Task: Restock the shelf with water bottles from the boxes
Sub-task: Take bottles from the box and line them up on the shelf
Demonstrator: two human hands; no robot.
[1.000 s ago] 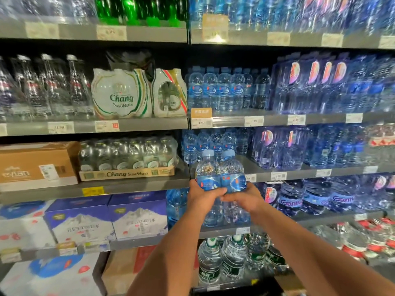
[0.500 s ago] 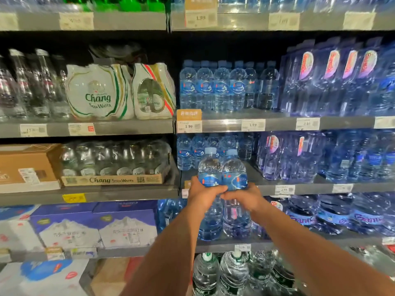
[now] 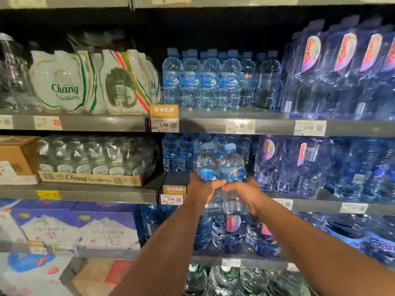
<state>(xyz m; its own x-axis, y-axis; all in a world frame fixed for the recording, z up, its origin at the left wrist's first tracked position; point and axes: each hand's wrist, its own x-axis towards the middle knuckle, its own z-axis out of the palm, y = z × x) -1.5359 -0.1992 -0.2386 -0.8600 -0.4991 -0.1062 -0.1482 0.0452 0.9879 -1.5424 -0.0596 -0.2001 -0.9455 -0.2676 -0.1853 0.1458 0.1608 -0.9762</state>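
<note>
Two clear water bottles with blue labels and pale blue caps stand side by side in front of the middle shelf (image 3: 213,182). My left hand (image 3: 203,188) grips the left bottle (image 3: 208,165) below its label. My right hand (image 3: 243,192) grips the right bottle (image 3: 232,165) the same way. Both bottles are upright and touch each other, held at the shelf's front edge. Behind them on that shelf stand several bottles of the same kind (image 3: 179,154). The shelf above holds a full row of them (image 3: 201,82).
Shrink-wrapped blue bottle packs (image 3: 342,69) fill the right side of the shelves. Chang soda water packs (image 3: 64,82) and a tray of small bottles (image 3: 89,180) sit at left, beside a brown carton (image 3: 15,157). Boxes (image 3: 70,223) and large bottles (image 3: 226,231) occupy the lower shelves.
Both hands have carried the two bottles up and closer to the middle shelf. My view has moved nearer to the shelves and tilted slightly upward.
</note>
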